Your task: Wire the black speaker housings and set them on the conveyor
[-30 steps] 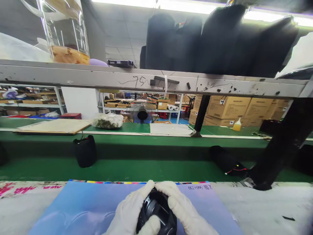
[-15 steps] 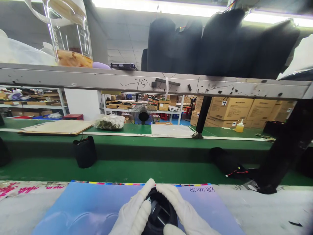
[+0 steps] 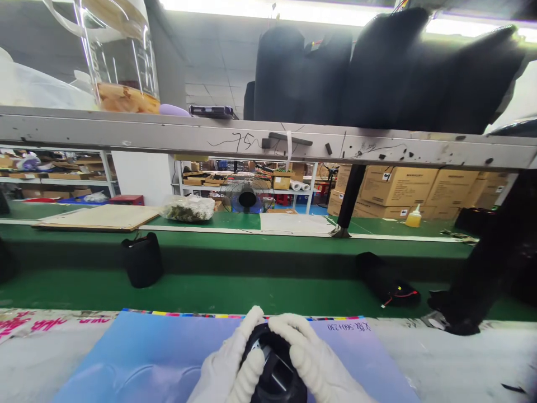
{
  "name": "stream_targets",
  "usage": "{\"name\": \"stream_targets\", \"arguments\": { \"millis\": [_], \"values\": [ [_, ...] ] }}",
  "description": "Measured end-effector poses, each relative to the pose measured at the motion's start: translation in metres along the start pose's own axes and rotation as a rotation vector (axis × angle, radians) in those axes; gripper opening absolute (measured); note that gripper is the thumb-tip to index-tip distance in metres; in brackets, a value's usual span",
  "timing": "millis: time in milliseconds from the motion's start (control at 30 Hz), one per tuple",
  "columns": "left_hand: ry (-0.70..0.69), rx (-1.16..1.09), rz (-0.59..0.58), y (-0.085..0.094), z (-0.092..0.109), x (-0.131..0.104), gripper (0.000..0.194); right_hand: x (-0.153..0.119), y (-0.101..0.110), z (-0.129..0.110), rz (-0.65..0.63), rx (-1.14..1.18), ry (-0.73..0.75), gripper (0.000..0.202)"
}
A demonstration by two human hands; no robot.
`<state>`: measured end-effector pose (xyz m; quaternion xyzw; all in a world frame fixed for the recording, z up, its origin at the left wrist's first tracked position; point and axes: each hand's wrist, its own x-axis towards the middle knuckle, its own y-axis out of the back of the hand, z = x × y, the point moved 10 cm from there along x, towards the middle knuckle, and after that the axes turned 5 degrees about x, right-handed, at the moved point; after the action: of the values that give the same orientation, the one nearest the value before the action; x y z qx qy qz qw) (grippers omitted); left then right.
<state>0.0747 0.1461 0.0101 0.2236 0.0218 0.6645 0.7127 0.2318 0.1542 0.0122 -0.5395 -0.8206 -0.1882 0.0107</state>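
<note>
Left hand (image 3: 230, 358), right hand (image 3: 316, 358) clamped around black shell (image 3: 277, 372), short of far edge of blue sheet (image 3: 142, 350).
Clear jug (image 3: 121, 64) (orange-brown stuff inside) behind front edge of shelf (image 3: 168, 131); red-wired black pouch (image 3: 384, 280) slid left along green belt (image 3: 251, 288) since earlier; yellow-liquid bottle (image 3: 413, 219) beyond.

Shelf beam (image 3: 188, 133): handwritten "75" in black, scrawl after it unclear. Cardboard box (image 3: 398, 190) at back right: printed "MERKURY"; smaller print blurred. Blue-violet sheet (image 3: 138, 350): handwriting near top right corner, upside down, digits seemingly "560" and "230", adjoining characters unclear. White worktop (image 3: 37, 364), left: pink-red handwriting, illegible. Glass jar (image 3: 121, 61): lettering along side, unreadable.
</note>
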Motion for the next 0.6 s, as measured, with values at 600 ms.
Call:
{"name": "stream_targets", "arguments": {
  "millis": [600],
  "values": [
    [-0.377, 0.372, 0.080, 0.004, 0.027, -0.011, 0.079, -0.012, 0.005, 0.017, 0.030, -0.003, -0.094, 0.050]
  ]
}}
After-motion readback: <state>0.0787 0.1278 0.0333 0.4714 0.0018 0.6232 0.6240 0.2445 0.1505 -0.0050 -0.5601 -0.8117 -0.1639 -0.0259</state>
